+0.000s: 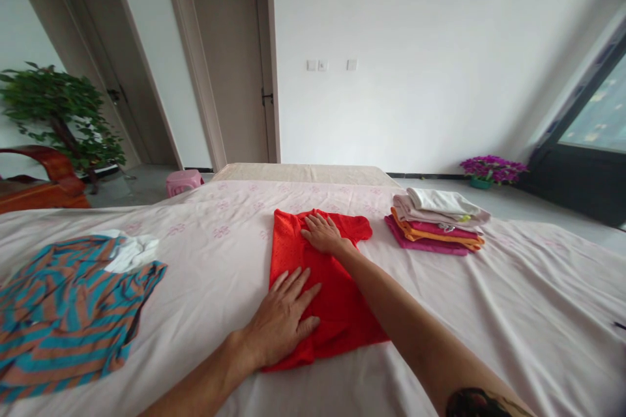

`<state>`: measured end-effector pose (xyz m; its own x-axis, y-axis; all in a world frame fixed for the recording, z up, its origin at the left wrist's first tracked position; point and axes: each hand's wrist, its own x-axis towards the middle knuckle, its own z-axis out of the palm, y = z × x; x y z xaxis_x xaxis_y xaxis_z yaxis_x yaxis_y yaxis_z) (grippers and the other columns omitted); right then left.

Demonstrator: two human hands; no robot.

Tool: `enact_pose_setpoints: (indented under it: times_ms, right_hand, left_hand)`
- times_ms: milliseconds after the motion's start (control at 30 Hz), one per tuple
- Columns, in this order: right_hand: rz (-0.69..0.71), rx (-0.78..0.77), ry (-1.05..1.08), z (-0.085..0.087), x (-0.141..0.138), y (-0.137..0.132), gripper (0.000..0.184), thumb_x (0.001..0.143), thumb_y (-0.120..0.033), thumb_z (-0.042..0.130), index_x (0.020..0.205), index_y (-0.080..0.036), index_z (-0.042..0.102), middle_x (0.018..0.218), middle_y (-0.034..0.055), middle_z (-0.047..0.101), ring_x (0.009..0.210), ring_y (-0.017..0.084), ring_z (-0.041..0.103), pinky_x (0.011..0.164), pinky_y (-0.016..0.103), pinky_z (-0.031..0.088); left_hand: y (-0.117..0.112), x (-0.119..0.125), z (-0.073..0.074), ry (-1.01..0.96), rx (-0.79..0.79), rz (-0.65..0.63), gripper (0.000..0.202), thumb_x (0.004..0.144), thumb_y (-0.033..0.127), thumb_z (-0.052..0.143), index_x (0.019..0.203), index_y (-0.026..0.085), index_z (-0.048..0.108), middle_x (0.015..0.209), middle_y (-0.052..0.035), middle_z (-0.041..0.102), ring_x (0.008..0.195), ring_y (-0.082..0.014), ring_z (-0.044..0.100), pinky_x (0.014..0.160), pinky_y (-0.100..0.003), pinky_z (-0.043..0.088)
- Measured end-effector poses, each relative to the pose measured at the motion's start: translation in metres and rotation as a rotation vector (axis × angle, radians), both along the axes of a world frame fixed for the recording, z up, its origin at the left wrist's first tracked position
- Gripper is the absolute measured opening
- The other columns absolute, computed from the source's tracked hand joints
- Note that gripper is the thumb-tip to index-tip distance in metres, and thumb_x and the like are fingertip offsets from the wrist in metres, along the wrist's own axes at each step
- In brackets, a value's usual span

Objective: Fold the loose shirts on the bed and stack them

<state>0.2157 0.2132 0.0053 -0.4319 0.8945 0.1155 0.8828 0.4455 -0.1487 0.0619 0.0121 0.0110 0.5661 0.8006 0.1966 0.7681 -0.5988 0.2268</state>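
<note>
A red shirt [337, 313] lies on the pale, flower-patterned sheet in front of me, its left side making a fairly straight edge and a short sleeve sticking out at the upper right. My left hand [283, 319] rests flat on its lower left part, fingers spread. Farther up, near the collar end, my right hand [323, 233] also presses flat on the cloth with fingers extended. Neither hand grips anything. The right forearm crosses over the shirt's right side and hides some of it.
A stack of folded clothes [435, 225] stands to the right on the sheet [215, 287]. At the left lies a blue and brown striped garment [73, 313] with a white piece [132, 253]. Beyond are a pink stool [184, 181], a potted plant [59, 111] and purple flowers [493, 169].
</note>
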Motion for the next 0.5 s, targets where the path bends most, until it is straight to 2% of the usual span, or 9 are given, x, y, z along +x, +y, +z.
enact_pose_setpoints:
  times_ms: [67, 133, 200, 300, 400, 500]
  right_hand:
    - [-0.031, -0.004, 0.012, 0.002, 0.007, -0.001, 0.057, 0.101, -0.05, 0.033, 0.149, -0.021, 0.041, 0.158, 0.0095, 0.035, 0.147, 0.026, 0.023, 0.117, 0.045, 0.02]
    - [-0.091, 0.036, 0.046, 0.006, 0.018, -0.002, 0.052, 0.1, -0.045, 0.036, 0.145, -0.021, 0.045, 0.152, 0.0106, 0.044, 0.142, 0.026, 0.034, 0.113, 0.043, 0.027]
    - [-0.195, 0.095, 0.08, 0.011, 0.036, -0.003, 0.046, 0.098, -0.036, 0.04, 0.141, -0.021, 0.049, 0.145, 0.0114, 0.051, 0.133, 0.025, 0.044, 0.108, 0.039, 0.033]
    - [-0.403, 0.168, 0.099, 0.019, 0.071, -0.005, 0.046, 0.093, -0.026, 0.046, 0.139, -0.02, 0.05, 0.143, 0.0147, 0.051, 0.129, 0.026, 0.047, 0.104, 0.039, 0.035]
    - [-0.606, 0.096, 0.147, 0.025, 0.104, -0.005, 0.045, 0.092, -0.032, 0.049, 0.132, -0.014, 0.056, 0.136, 0.0217, 0.054, 0.127, 0.031, 0.048, 0.101, 0.041, 0.038]
    - [-0.695, -0.017, 0.21, 0.028, 0.122, -0.003, 0.049, 0.089, -0.044, 0.052, 0.12, -0.009, 0.065, 0.125, 0.0259, 0.061, 0.119, 0.035, 0.056, 0.092, 0.042, 0.043]
  left_hand:
    - [-0.001, -0.001, 0.001, -0.014, -0.014, 0.003, 0.059, 0.097, 0.053, 0.042, 0.15, 0.028, 0.039, 0.159, -0.0104, 0.033, 0.147, -0.0289, 0.029, 0.119, -0.054, 0.027]
    - [-0.002, -0.002, 0.002, -0.07, -0.015, 0.023, 0.056, 0.098, 0.05, 0.039, 0.15, 0.027, 0.04, 0.158, -0.0099, 0.036, 0.146, -0.0261, 0.033, 0.119, -0.051, 0.03]
    - [-0.002, -0.004, 0.002, -0.157, 0.008, 0.069, 0.052, 0.101, 0.044, 0.036, 0.149, 0.025, 0.041, 0.156, -0.0089, 0.041, 0.144, -0.022, 0.037, 0.119, -0.046, 0.033]
    - [-0.001, -0.006, -0.001, -0.223, 0.058, 0.144, 0.05, 0.101, 0.039, 0.035, 0.148, 0.023, 0.042, 0.154, -0.0086, 0.044, 0.143, -0.0206, 0.038, 0.12, -0.045, 0.032]
    - [0.002, -0.005, -0.008, -0.16, 0.069, 0.171, 0.052, 0.099, 0.042, 0.042, 0.147, 0.021, 0.044, 0.153, -0.0112, 0.044, 0.143, -0.0251, 0.037, 0.119, -0.051, 0.032]
    - [0.006, -0.004, -0.016, -0.092, 0.072, 0.18, 0.051, 0.097, 0.042, 0.046, 0.144, 0.021, 0.049, 0.152, -0.0127, 0.045, 0.142, -0.0277, 0.039, 0.117, -0.053, 0.034]
